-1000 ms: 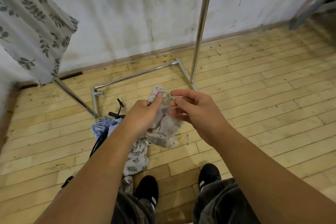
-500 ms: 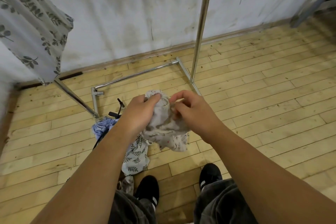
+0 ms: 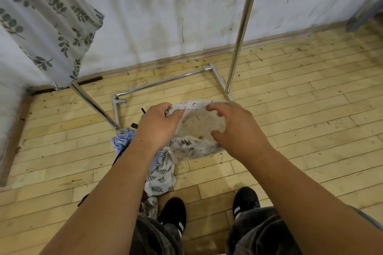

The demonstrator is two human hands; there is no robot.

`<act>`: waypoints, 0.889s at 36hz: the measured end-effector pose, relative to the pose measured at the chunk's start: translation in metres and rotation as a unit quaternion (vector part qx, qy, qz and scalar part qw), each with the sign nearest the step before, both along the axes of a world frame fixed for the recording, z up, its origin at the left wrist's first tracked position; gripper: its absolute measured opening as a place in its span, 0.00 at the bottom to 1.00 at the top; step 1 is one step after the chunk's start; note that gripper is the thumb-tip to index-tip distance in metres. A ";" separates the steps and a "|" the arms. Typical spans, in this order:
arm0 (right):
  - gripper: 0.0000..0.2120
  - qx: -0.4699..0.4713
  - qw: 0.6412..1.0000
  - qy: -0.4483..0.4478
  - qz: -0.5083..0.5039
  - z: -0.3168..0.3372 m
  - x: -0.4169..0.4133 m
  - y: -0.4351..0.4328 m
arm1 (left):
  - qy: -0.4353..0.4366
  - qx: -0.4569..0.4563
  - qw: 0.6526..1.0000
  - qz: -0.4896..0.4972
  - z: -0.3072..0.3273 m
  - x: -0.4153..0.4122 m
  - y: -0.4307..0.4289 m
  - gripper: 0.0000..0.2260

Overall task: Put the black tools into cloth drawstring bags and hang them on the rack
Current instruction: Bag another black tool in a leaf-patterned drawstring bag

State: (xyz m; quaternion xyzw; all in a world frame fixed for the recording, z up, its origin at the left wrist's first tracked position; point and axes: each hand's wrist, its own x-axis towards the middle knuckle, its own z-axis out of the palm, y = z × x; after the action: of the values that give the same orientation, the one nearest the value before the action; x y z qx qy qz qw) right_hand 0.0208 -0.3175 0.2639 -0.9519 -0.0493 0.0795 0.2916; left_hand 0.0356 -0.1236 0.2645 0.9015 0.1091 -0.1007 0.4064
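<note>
I hold a pale printed cloth drawstring bag (image 3: 199, 124) in front of me, its mouth spread wide and facing up. My left hand (image 3: 158, 125) pinches the left rim. My right hand (image 3: 234, 124) grips the right rim with curled fingers. Below the bag, a leaf-print bag (image 3: 160, 174) and a blue cloth (image 3: 122, 141) lie on the floor. Parts of a black tool (image 3: 134, 124) show behind my left wrist, mostly hidden. The metal rack (image 3: 240, 27) stands ahead, with a leaf-print bag (image 3: 45, 16) hanging at its left.
The rack's base bars (image 3: 163, 82) lie on the wooden floor just beyond my hands. A stained white wall (image 3: 165, 6) closes the back. My two black shoes (image 3: 173, 211) stand at the bottom, with a small crumpled cloth (image 3: 150, 207) beside the left one.
The bag went from bunched between my fingers to pulled wide open. My hands moved apart along its rim.
</note>
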 end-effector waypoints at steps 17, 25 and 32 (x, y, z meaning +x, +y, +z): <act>0.20 0.151 0.926 0.296 -0.180 -0.024 0.013 0.032 | 0.195 -0.086 0.957 0.194 -0.126 0.018 0.169 0.10; 0.24 0.036 0.911 0.392 -0.124 -0.048 0.017 0.050 | 0.301 0.105 0.939 0.125 -0.248 -0.059 0.237 0.23; 0.19 0.010 0.922 0.378 -0.080 -0.066 0.012 0.057 | 0.348 0.108 0.923 0.124 -0.317 -0.055 0.259 0.27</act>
State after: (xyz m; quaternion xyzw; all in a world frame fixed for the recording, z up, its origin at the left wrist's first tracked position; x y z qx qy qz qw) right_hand 0.0323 -0.2608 0.1979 -0.8491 0.1400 0.4094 0.3031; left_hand -0.0193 0.1355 -0.0524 0.8273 0.3651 -0.3445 0.2523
